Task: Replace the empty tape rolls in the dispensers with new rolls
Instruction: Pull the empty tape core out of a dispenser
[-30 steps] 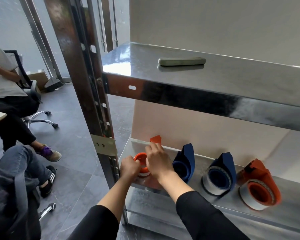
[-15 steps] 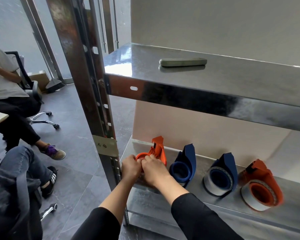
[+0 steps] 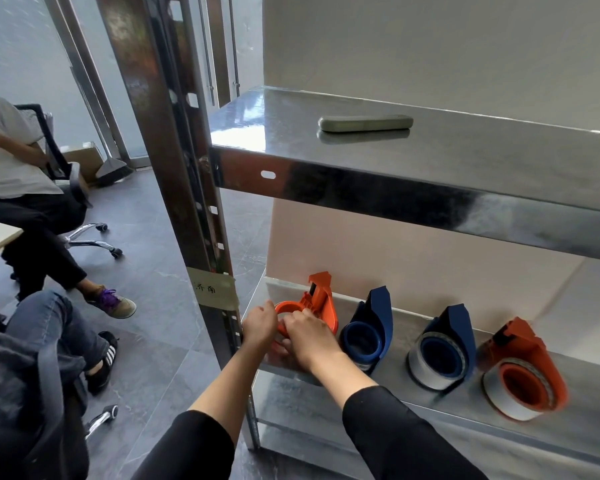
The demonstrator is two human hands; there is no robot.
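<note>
**Both hands on the leftmost dispenser, lower shelf**

Head view. The orange dispenser (image 3: 321,303) stands at the left end of the lower shelf (image 3: 589,389), cutter end up, close to the back wall. No roll shows on the part of its round hub not covered by the hands.

Left hand (image 3: 260,327): fingers curled round the left rim of the hub, gripping it. Right hand (image 3: 309,336): laid over the front of the hub, fingers bent down and under it, holding the same dispenser. The two hands touch. Fingertip contact under the right hand is hidden.

Along the shelf to the right, in a row:
- empty blue dispenser (image 3: 371,327), just beside the right hand, bare hub
- loaded blue dispenser (image 3: 444,348), pale roll on its hub
- second orange dispenser (image 3: 523,372), pale roll on its hub, tilted toward the camera

Upper shelf (image 3: 499,161): one flat grey bar (image 3: 365,123) lying on it.

Steel post (image 3: 160,133) left of the hands carries a taped label (image 3: 215,289). Two people sit further left.
</note>
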